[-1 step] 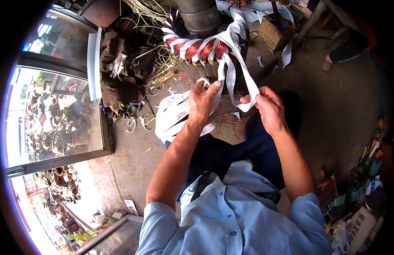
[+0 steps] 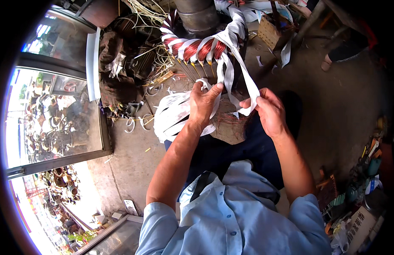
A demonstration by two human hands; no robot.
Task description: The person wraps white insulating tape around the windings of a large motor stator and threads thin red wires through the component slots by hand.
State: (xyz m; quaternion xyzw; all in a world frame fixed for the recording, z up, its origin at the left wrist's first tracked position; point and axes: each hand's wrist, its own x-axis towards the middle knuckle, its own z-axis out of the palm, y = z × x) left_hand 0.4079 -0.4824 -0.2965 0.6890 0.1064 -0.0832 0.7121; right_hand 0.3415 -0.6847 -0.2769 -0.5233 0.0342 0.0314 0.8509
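Pinched tape (image 2: pixel 249 87) in right hand (image 2: pixel 271 111) on near side of coil (image 2: pixel 191 51), seemingly to keep it flat; gripped more in left hand (image 2: pixel 201 104), likely steadying bundle (image 2: pixel 173 114), also nearside of coil.

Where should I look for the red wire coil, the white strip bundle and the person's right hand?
Red wire coil (image 2: pixel 191 52): head view, on exposed wire at its front.
White strip bundle (image 2: pixel 173 112): head view, on its folds.
Right hand (image 2: pixel 272 112): head view, on its back.
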